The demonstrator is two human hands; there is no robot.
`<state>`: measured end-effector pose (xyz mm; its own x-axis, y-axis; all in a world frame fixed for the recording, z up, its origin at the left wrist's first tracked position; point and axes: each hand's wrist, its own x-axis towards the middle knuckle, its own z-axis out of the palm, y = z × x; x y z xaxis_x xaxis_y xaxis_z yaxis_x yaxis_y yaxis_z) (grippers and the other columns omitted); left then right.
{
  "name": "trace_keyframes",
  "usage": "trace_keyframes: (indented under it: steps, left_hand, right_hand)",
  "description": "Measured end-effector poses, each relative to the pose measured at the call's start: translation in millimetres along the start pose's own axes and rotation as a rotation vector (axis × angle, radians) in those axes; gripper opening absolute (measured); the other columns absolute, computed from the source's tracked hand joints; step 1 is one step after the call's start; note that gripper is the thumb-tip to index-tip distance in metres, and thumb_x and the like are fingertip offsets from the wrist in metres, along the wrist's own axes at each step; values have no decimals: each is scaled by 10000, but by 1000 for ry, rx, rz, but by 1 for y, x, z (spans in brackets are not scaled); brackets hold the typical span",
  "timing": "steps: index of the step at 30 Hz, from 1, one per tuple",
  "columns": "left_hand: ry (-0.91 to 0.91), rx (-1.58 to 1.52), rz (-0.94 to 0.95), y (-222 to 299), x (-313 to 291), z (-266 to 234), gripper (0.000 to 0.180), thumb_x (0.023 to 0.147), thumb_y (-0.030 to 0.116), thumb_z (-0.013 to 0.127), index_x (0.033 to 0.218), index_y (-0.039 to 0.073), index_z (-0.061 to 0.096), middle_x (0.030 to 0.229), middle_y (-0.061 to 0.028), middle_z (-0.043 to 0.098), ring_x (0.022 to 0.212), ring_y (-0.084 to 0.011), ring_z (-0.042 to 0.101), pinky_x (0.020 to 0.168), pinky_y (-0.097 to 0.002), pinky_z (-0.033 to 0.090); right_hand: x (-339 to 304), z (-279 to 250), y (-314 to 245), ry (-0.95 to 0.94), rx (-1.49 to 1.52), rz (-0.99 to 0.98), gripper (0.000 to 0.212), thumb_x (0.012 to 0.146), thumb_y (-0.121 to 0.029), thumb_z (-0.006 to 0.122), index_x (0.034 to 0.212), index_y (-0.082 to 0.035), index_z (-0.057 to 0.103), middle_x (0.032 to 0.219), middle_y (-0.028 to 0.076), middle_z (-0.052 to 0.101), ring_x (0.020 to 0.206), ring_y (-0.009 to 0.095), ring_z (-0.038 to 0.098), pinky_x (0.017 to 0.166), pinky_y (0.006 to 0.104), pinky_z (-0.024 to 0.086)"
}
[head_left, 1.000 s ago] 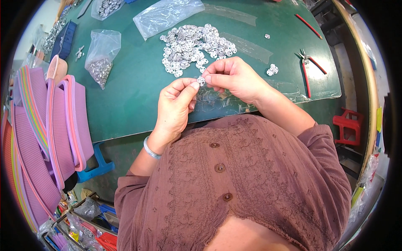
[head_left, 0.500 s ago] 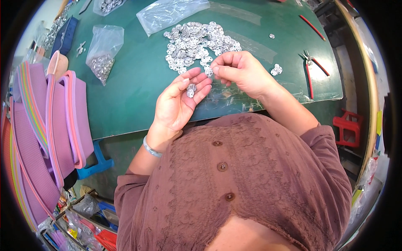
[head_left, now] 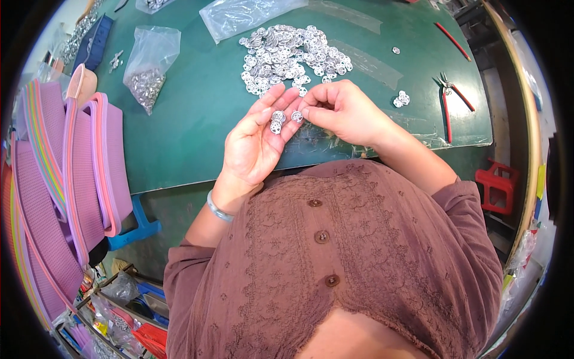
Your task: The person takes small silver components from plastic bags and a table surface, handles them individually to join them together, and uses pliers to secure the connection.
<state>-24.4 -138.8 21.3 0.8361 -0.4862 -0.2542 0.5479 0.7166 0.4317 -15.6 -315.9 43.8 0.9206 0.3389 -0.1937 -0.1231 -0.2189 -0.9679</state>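
Observation:
My left hand (head_left: 254, 140) is palm up with its fingers stretched out, and a few round silver metal pieces (head_left: 277, 122) with cut-out patterns lie across its palm. Between the thumb and forefinger of my right hand (head_left: 344, 113) is one more silver disc (head_left: 297, 116), pinched over the left fingers. Just beyond both hands a loose heap of the same silver discs (head_left: 278, 57) spreads on the green table (head_left: 191, 119). The right hand's other fingers are curled and partly hidden.
Red-handled pliers (head_left: 448, 96) lie at the right beside a few loose discs (head_left: 401, 99). A clear bag of small metal parts (head_left: 145, 90) is at the left, an empty-looking plastic bag (head_left: 245, 15) at the back. Purple woven baskets (head_left: 98, 173) crowd the left edge.
My right hand has brought a disc from the heap's near edge over the left fingers. The pieces in the left palm have shifted slightly. The whole view has moved a little.

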Motion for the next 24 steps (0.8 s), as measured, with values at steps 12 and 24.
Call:
trace_keyframes:
  steps: [12, 24]
  left_hand:
    - [-10, -140, -5, -3, 4, -8, 414, 922, 255, 347, 1223, -26, 382, 1213, -186, 446, 1067, -253, 469, 910, -376, 394]
    - [27, -111, 32, -4, 0, -3, 475, 935, 294, 297, 1257, -52, 342, 1253, -194, 415, 1137, -274, 431, 976, -393, 331]
  right_hand:
    - [-1, 20, -12, 77, -690, -581, 151, 709, -157, 598, 822, -56, 600, 793, 92, 567, 780, 270, 565, 658, 366, 472]
    - [4, 29, -17, 26, -884, -437, 215, 706, -216, 588, 706, -1, 593, 733, 129, 586, 769, 272, 578, 645, 373, 486]
